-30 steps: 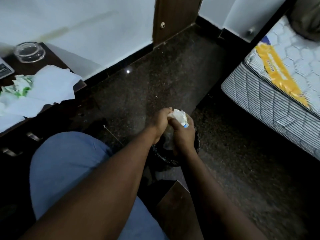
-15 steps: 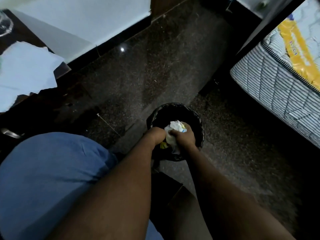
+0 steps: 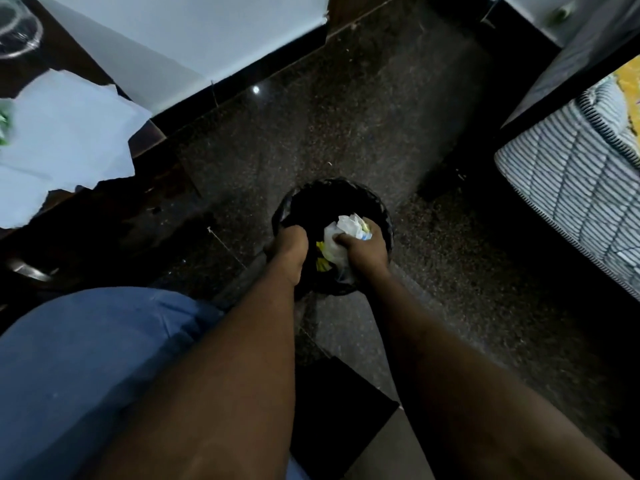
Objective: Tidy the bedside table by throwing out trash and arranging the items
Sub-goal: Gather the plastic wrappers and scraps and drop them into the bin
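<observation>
A black trash bin [image 3: 334,184] stands on the dark floor between my hands. My right hand [image 3: 365,251] grips a crumpled white plastic wrapper [image 3: 346,225] with a blue spot and holds it inside the bin's mouth. More clear plastic and yellow scraps [image 3: 322,264] lie in the bin below it. My left hand [image 3: 289,245] sits at the bin's left rim with its fingers curled over the edge. The bedside table [image 3: 145,140] at the upper left carries white paper sheets [image 3: 65,140], a glass ashtray [image 3: 15,31] and a green-and-white wrapper [image 3: 2,124].
A striped mattress [image 3: 568,188] with a yellow label fills the right edge. My knee in blue trousers [image 3: 86,368] is at the lower left. A metal drawer handle [image 3: 31,271] shows under the table. A white wall with black skirting runs along the top.
Both hands have dropped from above the bin into its mouth with the wrapper. My left hand has let go of the wrapper and moved left to the rim. The view has tilted down.
</observation>
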Action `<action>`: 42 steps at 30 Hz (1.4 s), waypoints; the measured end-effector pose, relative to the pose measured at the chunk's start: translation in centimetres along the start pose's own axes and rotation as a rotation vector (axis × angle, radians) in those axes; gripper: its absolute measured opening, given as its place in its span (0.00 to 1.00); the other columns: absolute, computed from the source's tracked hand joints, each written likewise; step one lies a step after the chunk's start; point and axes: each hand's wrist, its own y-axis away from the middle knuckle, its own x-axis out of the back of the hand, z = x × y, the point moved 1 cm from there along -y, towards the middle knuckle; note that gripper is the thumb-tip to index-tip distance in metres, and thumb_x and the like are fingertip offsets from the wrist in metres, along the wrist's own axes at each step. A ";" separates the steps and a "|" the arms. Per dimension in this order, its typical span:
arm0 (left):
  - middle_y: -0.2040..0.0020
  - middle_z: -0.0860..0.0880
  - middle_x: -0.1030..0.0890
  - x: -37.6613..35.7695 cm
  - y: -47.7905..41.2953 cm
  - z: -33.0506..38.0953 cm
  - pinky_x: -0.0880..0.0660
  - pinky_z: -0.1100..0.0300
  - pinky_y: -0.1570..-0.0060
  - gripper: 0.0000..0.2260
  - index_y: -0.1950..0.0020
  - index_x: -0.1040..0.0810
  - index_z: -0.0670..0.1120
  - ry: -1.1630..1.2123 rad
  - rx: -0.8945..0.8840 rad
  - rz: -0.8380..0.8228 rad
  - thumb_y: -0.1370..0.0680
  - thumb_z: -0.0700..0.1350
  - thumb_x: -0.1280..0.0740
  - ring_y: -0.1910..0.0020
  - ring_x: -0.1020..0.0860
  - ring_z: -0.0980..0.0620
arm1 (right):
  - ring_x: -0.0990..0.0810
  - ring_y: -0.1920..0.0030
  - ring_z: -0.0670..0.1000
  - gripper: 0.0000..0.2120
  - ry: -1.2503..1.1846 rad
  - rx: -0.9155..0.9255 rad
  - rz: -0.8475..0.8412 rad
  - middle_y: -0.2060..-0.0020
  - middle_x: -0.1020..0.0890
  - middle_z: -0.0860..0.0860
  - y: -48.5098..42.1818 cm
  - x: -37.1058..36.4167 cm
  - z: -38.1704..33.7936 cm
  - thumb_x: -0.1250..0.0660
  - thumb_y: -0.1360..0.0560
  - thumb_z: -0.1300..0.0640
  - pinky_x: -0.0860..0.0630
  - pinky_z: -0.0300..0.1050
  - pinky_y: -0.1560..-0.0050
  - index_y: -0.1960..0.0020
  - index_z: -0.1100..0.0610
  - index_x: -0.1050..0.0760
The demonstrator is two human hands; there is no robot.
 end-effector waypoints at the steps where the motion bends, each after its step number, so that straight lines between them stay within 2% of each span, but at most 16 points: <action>1: 0.30 0.41 0.26 0.3 -0.2 0.1 0.23 0.48 0.46 0.20 0.26 0.27 0.45 0.039 -0.005 0.003 0.16 0.49 0.42 0.40 0.24 0.39 | 0.19 0.36 0.57 0.35 -0.024 0.025 -0.012 0.35 0.19 0.55 0.0 -0.6 -0.7 0.20 0.29 0.56 0.23 0.58 0.32 0.25 0.54 0.29; 4: 0.33 0.43 0.23 1.0 -0.2 0.4 0.24 0.49 0.49 0.19 0.27 0.25 0.47 0.150 -0.009 -0.020 0.17 0.50 0.38 0.39 0.23 0.41 | 0.20 0.36 0.57 0.35 -0.054 0.099 -0.043 0.34 0.19 0.54 -0.1 -2.4 -2.9 0.21 0.29 0.57 0.22 0.58 0.32 0.25 0.53 0.30; 6: 0.38 0.45 0.20 1.4 -0.2 0.6 0.24 0.51 0.53 0.18 0.30 0.23 0.47 0.185 -0.043 -0.034 0.17 0.50 0.37 0.45 0.22 0.44 | 0.20 0.36 0.57 0.35 -0.071 0.147 -0.065 0.34 0.19 0.54 -0.2 -3.4 -4.3 0.21 0.29 0.58 0.22 0.59 0.33 0.25 0.53 0.30; 8: 0.43 0.45 0.20 1.7 -0.2 1.0 0.21 0.50 0.50 0.17 0.32 0.22 0.46 0.168 -0.080 -0.004 0.18 0.50 0.37 0.51 0.22 0.45 | 0.19 0.36 0.57 0.35 -0.109 0.185 -0.085 0.35 0.19 0.54 -0.2 -4.0 -5.3 0.20 0.29 0.60 0.22 0.60 0.33 0.25 0.53 0.30; 12: 0.31 0.40 0.24 2.3 0.0 2.3 0.25 0.43 0.36 0.22 0.28 0.26 0.44 0.086 -0.120 0.198 0.21 0.50 0.34 0.37 0.24 0.36 | 0.20 0.34 0.54 0.37 -0.096 0.250 -0.077 0.34 0.19 0.53 0.0 -4.6 -6.8 0.19 0.30 0.58 0.23 0.58 0.32 0.25 0.52 0.30; 15: 0.34 0.40 0.22 2.9 1.1 3.6 0.25 0.48 0.39 0.17 0.35 0.21 0.47 -0.070 -0.336 0.375 0.21 0.51 0.34 0.39 0.22 0.37 | 0.21 0.33 0.53 0.39 -0.098 0.298 -0.071 0.32 0.20 0.51 0.2 -4.9 -7.6 0.19 0.30 0.57 0.24 0.56 0.30 0.23 0.51 0.31; 17: 0.41 0.43 0.17 2.7 1.6 4.8 0.22 0.49 0.40 0.15 0.38 0.18 0.50 -0.026 -0.455 0.242 0.20 0.50 0.38 0.42 0.19 0.40 | 0.23 0.30 0.53 0.43 -0.076 0.326 -0.052 0.29 0.22 0.50 0.2 -5.0 -8.2 0.19 0.30 0.54 0.25 0.54 0.28 0.20 0.49 0.35; 22: 0.35 0.47 0.18 1.9 3.3 6.3 0.24 0.48 0.34 0.19 0.27 0.24 0.54 -0.004 -0.550 -0.011 0.17 0.47 0.41 0.37 0.21 0.45 | 0.33 0.22 0.61 0.61 0.093 0.254 -0.084 0.18 0.40 0.59 -0.7 -4.7 -9.7 0.21 0.33 0.34 0.32 0.54 0.28 0.15 0.47 0.57; 26: 0.47 0.42 0.15 2.4 3.4 6.6 0.20 0.51 0.48 0.14 0.35 0.20 0.48 0.006 -0.418 -0.074 0.17 0.49 0.39 0.46 0.18 0.40 | 0.40 0.19 0.65 0.64 0.250 0.153 -0.105 0.16 0.50 0.60 -1.6 -3.8 -9.9 0.25 0.36 0.26 0.33 0.63 0.27 0.15 0.47 0.59; 30: 0.31 0.40 0.23 2.0 3.2 6.0 0.24 0.43 0.36 0.24 0.20 0.34 0.48 -0.083 -0.421 -0.202 0.17 0.39 0.38 0.35 0.23 0.37 | 0.38 0.19 0.63 0.58 0.182 0.178 -0.188 0.16 0.47 0.56 -1.7 -3.3 -9.4 0.26 0.32 0.28 0.29 0.67 0.27 0.15 0.48 0.53; 32: 0.34 0.43 0.23 1.5 3.0 5.9 0.23 0.44 0.36 0.19 0.25 0.29 0.47 -0.064 -0.402 -0.231 0.17 0.39 0.39 0.35 0.24 0.38 | 0.37 0.20 0.62 0.51 0.174 0.216 -0.228 0.17 0.42 0.56 -1.5 -3.4 -9.1 0.28 0.27 0.32 0.32 0.65 0.25 0.15 0.49 0.49; 33: 0.37 0.44 0.21 1.3 2.9 5.9 0.23 0.48 0.40 0.13 0.34 0.24 0.47 -0.060 -0.391 -0.233 0.17 0.39 0.40 0.37 0.22 0.39 | 0.36 0.20 0.61 0.47 0.175 0.227 -0.235 0.17 0.40 0.56 -1.4 -3.5 -9.0 0.29 0.25 0.33 0.32 0.63 0.24 0.15 0.49 0.48; 34: 0.39 0.43 0.19 1.2 2.7 5.9 0.23 0.53 0.45 0.12 0.35 0.23 0.46 -0.066 -0.375 -0.233 0.16 0.40 0.41 0.40 0.22 0.40 | 0.34 0.21 0.61 0.44 0.175 0.236 -0.229 0.18 0.37 0.56 -1.3 -3.6 -8.8 0.31 0.23 0.35 0.31 0.60 0.25 0.16 0.50 0.46; 37: 0.34 0.42 0.23 1.1 2.1 5.7 0.26 0.53 0.48 0.19 0.23 0.30 0.45 -0.103 -0.367 -0.213 0.15 0.44 0.42 0.43 0.23 0.43 | 0.28 0.25 0.59 0.35 0.208 0.241 -0.172 0.22 0.30 0.57 -0.9 -3.9 -8.5 0.34 0.18 0.41 0.29 0.51 0.31 0.18 0.53 0.40; 40: 0.38 0.44 0.24 1.3 2.0 5.7 0.26 0.55 0.48 0.21 0.22 0.32 0.44 -0.119 -0.391 -0.180 0.16 0.43 0.39 0.48 0.25 0.46 | 0.23 0.31 0.58 0.25 0.251 0.246 -0.123 0.30 0.22 0.57 -0.4 -3.6 -8.4 0.35 0.17 0.46 0.27 0.54 0.30 0.23 0.56 0.31; 42: 0.34 0.41 0.24 1.2 1.9 5.9 0.26 0.53 0.45 0.20 0.24 0.30 0.41 -0.134 -0.403 -0.157 0.16 0.41 0.39 0.46 0.26 0.46 | 0.21 0.35 0.57 0.20 0.253 0.256 -0.110 0.34 0.19 0.56 0.0 -3.5 -8.5 0.36 0.16 0.49 0.25 0.56 0.31 0.27 0.57 0.27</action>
